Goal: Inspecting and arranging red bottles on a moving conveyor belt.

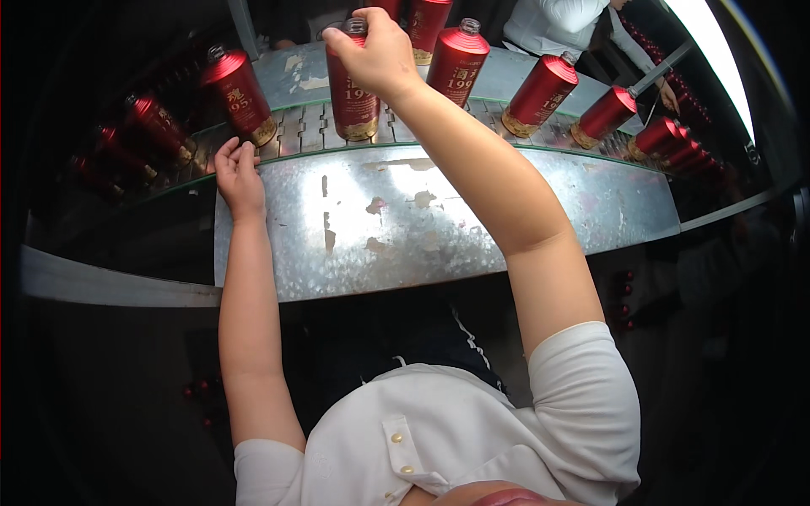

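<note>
Red bottle (353,88) with a gold base band and a silver neck stands upright on the slatted conveyor belt (304,126), directly ahead of the person and at the near edge of the belt. The right hand (377,52) is closed over its top, fingers wrapped round the neck and shoulder, so the cap area is hidden from view. The left hand (239,174) lies flat and open, palm down, on the worn metal ledge (439,219) that runs along the front of the belt; it holds nothing, and its fingertips sit just beside the base of a second red bottle (239,94) to the left. That bottle is upright and free of any grip. Further red bottles of the same kind stand in a row along the belt: one (456,61) just to the right of the gripped bottle, another (540,93) beyond it, and more trailing off toward both dark ends. Another person in a white top (553,24) is at the far side of the belt.
</note>
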